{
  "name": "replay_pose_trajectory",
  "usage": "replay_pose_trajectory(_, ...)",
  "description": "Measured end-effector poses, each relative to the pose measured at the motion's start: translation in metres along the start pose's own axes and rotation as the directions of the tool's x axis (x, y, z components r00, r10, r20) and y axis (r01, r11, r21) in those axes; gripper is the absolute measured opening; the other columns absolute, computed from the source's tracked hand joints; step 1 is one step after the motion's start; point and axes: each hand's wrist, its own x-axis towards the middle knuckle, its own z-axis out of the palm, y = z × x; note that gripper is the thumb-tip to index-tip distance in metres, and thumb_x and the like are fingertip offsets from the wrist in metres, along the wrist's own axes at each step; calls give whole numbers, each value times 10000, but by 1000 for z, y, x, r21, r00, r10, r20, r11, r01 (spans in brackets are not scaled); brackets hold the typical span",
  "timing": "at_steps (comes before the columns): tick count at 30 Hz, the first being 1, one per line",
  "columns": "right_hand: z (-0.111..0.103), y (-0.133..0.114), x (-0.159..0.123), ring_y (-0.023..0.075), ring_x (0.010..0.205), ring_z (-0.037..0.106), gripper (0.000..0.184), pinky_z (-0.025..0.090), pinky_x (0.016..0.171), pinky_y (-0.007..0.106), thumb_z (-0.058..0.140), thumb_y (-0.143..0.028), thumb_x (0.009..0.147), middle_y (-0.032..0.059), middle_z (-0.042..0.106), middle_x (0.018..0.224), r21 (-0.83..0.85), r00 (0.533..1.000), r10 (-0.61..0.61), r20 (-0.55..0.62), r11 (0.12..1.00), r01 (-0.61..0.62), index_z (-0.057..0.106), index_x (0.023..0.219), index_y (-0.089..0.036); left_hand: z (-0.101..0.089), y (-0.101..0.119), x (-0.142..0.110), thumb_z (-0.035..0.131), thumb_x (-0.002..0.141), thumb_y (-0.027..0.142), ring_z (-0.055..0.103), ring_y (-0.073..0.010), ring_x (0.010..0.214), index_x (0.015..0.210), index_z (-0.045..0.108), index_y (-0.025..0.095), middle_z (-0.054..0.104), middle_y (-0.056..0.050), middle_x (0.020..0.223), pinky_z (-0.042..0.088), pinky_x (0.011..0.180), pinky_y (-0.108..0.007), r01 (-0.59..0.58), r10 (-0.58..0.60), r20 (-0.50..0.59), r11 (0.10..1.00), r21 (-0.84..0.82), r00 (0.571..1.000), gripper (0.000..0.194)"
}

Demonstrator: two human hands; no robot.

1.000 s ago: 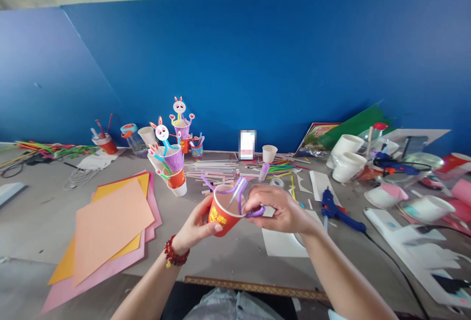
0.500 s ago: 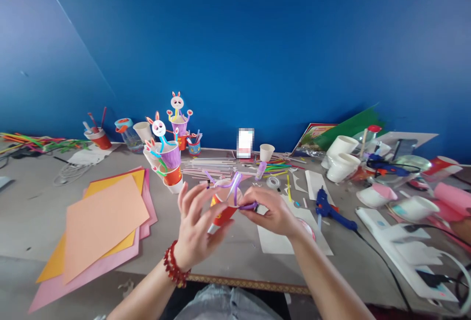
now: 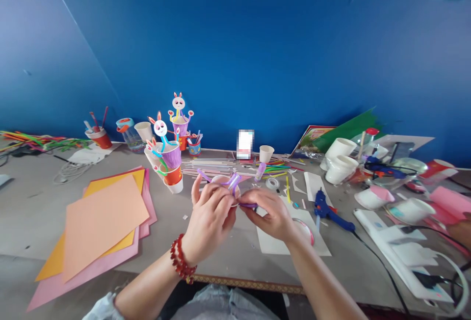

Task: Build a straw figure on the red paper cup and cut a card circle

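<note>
Since a moment ago the left hand (image 3: 209, 217) has closed round the paper cup (image 3: 225, 182), hiding its red side, while the right hand (image 3: 270, 214) pinches the purple straws (image 3: 235, 182) poking from it, above the grey table (image 3: 33, 217).

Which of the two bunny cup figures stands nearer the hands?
The front bunny cup figure, stacked on orange and white cups; the other bunny figure stands farther back by the blue wall.

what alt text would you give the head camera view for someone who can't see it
Two bare hands meet over a grey craft table: the left hand, with a red bead bracelet, covers a paper cup while the right hand pinches a purple straw at it. Coloured paper sheets lie left, a blue glue gun right.
</note>
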Motion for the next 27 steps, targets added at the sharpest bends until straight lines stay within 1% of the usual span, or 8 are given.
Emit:
replay_pose_trajectory(5,3,-1,-2,189,830,671,160,515,730,293,580,-135,922,52,735,932,-22,999,26,23,999,-25,639,1037,-230,-2,-3,3,598,885,144,593,-222,1033,926,621,227,704,3,910,63,1200,-618,-8,7,36,1000,16,999,95)
replay_pose_trajectory(9,4,-4,-1,194,826,673,122,513,720,292,581,-171,934,58,739,927,-59,999,43,16,997,-42,641,1025,-228,-4,-4,3,577,908,151,600,-211,1028,903,620,222,710,5,902,65,1207,-601,-2,2,33,1000,3,999,83)
replay_pose_trajectory(13,-2,-9,4,205,840,677,116,507,705,288,574,-181,941,64,745,944,-132,992,72,100,990,-58,645,1023,-221,-6,-5,3,552,915,140,612,-206,1009,885,628,223,718,1,895,80,1209,-583,-3,2,61,1000,12,998,116)
replay_pose_trajectory(16,-6,-11,7,214,877,683,124,512,720,293,559,-176,947,70,744,966,-184,983,66,174,982,-33,646,1029,-209,-8,-6,5,536,908,113,614,-198,999,892,630,223,716,5,889,110,1212,-557,-31,27,106,999,37,994,145)
replay_pose_trajectory(19,-9,-11,9,224,872,685,103,513,727,307,567,-180,942,72,745,937,-223,975,48,217,975,2,648,1002,-200,-10,-6,7,525,909,112,613,-199,999,887,626,222,715,5,890,120,1212,-553,-74,66,133,996,52,989,151)
replay_pose_trajectory(23,-11,-11,10,219,850,685,83,509,702,303,564,-205,950,65,749,919,-203,972,-5,233,978,53,644,972,-206,-12,-5,6,519,909,113,609,-200,1026,908,636,225,722,2,922,111,1215,-568,-111,103,160,993,41,982,162)
replay_pose_trajectory(27,-11,-10,10,209,802,673,64,493,658,285,582,-209,935,55,744,872,-166,979,8,202,986,26,644,922,-210,-10,-6,3,528,904,111,604,-197,1051,901,637,227,720,9,931,89,1222,-568,-123,118,156,992,24,981,160)
